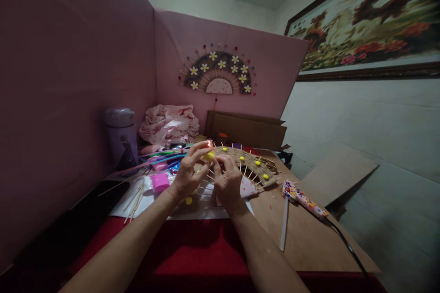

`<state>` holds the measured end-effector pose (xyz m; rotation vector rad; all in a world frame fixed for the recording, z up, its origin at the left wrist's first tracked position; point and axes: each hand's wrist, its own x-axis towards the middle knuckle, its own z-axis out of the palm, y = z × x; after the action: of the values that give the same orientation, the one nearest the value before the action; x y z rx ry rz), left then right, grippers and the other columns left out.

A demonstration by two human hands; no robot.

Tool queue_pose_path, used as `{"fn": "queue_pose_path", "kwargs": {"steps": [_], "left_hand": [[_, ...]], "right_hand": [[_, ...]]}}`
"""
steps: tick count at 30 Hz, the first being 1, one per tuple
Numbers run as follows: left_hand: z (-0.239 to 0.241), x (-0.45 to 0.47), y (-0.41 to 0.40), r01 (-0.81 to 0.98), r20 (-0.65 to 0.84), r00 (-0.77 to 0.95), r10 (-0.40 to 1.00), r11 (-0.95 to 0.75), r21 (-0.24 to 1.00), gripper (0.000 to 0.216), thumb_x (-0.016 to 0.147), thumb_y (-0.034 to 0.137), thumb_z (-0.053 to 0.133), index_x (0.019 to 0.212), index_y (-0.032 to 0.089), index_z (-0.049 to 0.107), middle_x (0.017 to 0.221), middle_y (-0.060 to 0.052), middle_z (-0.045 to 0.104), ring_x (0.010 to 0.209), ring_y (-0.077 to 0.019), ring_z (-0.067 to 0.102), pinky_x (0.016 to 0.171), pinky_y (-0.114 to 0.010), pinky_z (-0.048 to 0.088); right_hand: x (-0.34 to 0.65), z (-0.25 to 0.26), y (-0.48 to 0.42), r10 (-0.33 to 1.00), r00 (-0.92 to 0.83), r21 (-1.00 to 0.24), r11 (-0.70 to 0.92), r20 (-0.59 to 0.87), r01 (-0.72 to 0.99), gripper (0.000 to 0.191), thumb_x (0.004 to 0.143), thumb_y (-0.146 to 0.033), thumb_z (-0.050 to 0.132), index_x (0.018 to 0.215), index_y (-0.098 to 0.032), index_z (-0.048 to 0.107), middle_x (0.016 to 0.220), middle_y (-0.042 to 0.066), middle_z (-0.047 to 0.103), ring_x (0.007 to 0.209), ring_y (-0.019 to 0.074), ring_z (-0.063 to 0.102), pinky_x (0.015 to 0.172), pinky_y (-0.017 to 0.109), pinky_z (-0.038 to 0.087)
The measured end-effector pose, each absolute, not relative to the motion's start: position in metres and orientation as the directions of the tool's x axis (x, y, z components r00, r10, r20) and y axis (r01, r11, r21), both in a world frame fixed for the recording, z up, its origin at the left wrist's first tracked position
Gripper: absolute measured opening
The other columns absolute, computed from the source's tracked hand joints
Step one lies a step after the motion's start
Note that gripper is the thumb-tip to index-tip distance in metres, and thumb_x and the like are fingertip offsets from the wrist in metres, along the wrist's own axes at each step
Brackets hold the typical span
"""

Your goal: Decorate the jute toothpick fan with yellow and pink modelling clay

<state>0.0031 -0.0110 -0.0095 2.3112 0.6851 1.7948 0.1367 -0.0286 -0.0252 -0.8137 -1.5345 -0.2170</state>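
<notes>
My left hand (pixel 190 171) is closed around a lump of yellow modelling clay (pixel 209 156), raised above the table. A shiny red-orange packet (pixel 208 143) shows right behind its fingertips; whether the hand touches it I cannot tell. Thumb and fingers of my right hand (pixel 227 183) are pinched together against the clay's right edge. What lies between those fingertips is hidden. Below and behind both hands is a fan-shaped craft piece (pixel 249 159) of brown cord and thin sticks. Yellow dots (pixel 257 163) sit along its band, and its inner part is pale with pink spots.
On the left lie pink clay packs (pixel 160 183), loose wooden sticks (pixel 135 202) and a purple flask (pixel 122 135). A floral glue gun (pixel 304 199) with its cord rests on the board at right. A finished flowered fan (pixel 219 73) hangs ahead, above cardboard (pixel 245 129).
</notes>
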Motion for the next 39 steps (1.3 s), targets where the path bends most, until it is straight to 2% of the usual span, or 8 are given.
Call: {"fn": "queue_pose_path", "kwargs": {"steps": [4, 10, 15, 22, 26, 29, 34, 39], "left_hand": [[-0.013, 0.002, -0.004, 0.274, 0.896, 0.167, 0.411, -0.892, 0.359, 0.024, 0.087, 0.02, 0.063, 0.111, 0.019, 0.065, 0.126, -0.015, 0.06, 0.115, -0.0227, 0.062, 0.079, -0.032, 0.06], [-0.014, 0.001, 0.0, 0.369, 0.895, 0.144, 0.423, -0.862, 0.348, 0.012, 0.084, 0.023, 0.068, 0.096, 0.019, 0.067, 0.114, -0.012, 0.067, 0.104, -0.0213, 0.067, 0.07, -0.028, 0.059], [-0.013, 0.003, -0.004, 0.379, 0.909, 0.119, 0.4, -0.864, 0.331, 0.007, 0.082, 0.017, 0.068, 0.09, 0.018, 0.066, 0.11, -0.011, 0.069, 0.094, -0.0186, 0.069, 0.059, -0.022, 0.055], [-0.011, 0.005, -0.008, 0.412, 0.917, 0.052, 0.396, -0.845, 0.342, 0.013, 0.08, 0.005, 0.059, 0.076, 0.017, 0.059, 0.095, -0.009, 0.07, 0.08, -0.0144, 0.066, 0.059, -0.021, 0.049], [-0.01, 0.003, -0.008, 0.403, 0.92, 0.026, 0.391, -0.846, 0.349, 0.018, 0.076, 0.003, 0.062, 0.07, 0.018, 0.054, 0.083, -0.005, 0.067, 0.072, -0.0135, 0.06, 0.06, -0.023, 0.047], [-0.009, 0.002, -0.008, 0.344, 0.89, 0.049, 0.454, -0.844, 0.412, 0.014, 0.077, 0.003, 0.061, 0.076, 0.017, 0.059, 0.088, -0.007, 0.067, 0.077, -0.0153, 0.063, 0.064, -0.025, 0.049], [-0.006, 0.001, -0.01, 0.218, 0.842, 0.183, 0.508, -0.856, 0.469, 0.02, 0.086, 0.011, 0.06, 0.103, 0.017, 0.068, 0.116, -0.014, 0.066, 0.111, -0.0216, 0.063, 0.092, -0.035, 0.052], [-0.007, 0.001, -0.009, 0.274, 0.868, 0.145, 0.476, -0.862, 0.427, 0.015, 0.085, 0.011, 0.063, 0.097, 0.017, 0.069, 0.108, -0.012, 0.068, 0.103, -0.0204, 0.066, 0.086, -0.032, 0.054]], "right_hand": [[0.137, -0.027, -0.026, 0.388, 0.043, -0.331, 0.716, 0.921, 0.615, 0.014, 0.094, -0.013, 0.045, 0.093, -0.02, 0.057, 0.088, 0.005, 0.064, 0.082, 0.0182, 0.062, 0.076, 0.031, 0.051], [0.136, -0.03, -0.025, 0.403, 0.061, -0.328, 0.638, 0.913, 0.696, 0.02, 0.09, -0.006, 0.041, 0.083, -0.022, 0.052, 0.082, 0.004, 0.056, 0.077, 0.0193, 0.054, 0.07, 0.031, 0.047], [0.135, -0.033, -0.025, 0.33, 0.08, -0.295, 0.677, 0.941, 0.674, 0.023, 0.085, 0.0, 0.041, 0.086, -0.022, 0.048, 0.081, 0.003, 0.055, 0.076, 0.0182, 0.054, 0.07, 0.03, 0.046], [0.133, -0.033, -0.031, 0.273, 0.013, -0.21, 0.708, 0.962, 0.675, 0.026, 0.084, 0.002, 0.04, 0.09, -0.022, 0.048, 0.085, 0.003, 0.056, 0.08, 0.0175, 0.055, 0.072, 0.029, 0.048], [0.13, -0.032, -0.036, 0.275, -0.025, -0.189, 0.723, 0.961, 0.664, 0.025, 0.085, 0.001, 0.041, 0.09, -0.022, 0.047, 0.086, 0.004, 0.056, 0.08, 0.0176, 0.056, 0.072, 0.029, 0.049], [0.127, -0.032, -0.037, 0.321, 0.004, -0.243, 0.708, 0.947, 0.663, 0.024, 0.084, 0.001, 0.041, 0.089, -0.022, 0.047, 0.084, 0.003, 0.055, 0.079, 0.0179, 0.055, 0.069, 0.029, 0.049], [0.128, -0.033, -0.034, 0.362, 0.093, -0.33, 0.674, 0.927, 0.661, 0.022, 0.088, -0.002, 0.041, 0.089, -0.022, 0.048, 0.083, 0.002, 0.054, 0.076, 0.0171, 0.054, 0.07, 0.029, 0.048], [0.13, -0.032, -0.032, 0.342, 0.091, -0.316, 0.694, 0.935, 0.647, 0.02, 0.09, -0.003, 0.042, 0.088, -0.022, 0.048, 0.083, 0.002, 0.054, 0.077, 0.0168, 0.055, 0.07, 0.029, 0.048]]}}
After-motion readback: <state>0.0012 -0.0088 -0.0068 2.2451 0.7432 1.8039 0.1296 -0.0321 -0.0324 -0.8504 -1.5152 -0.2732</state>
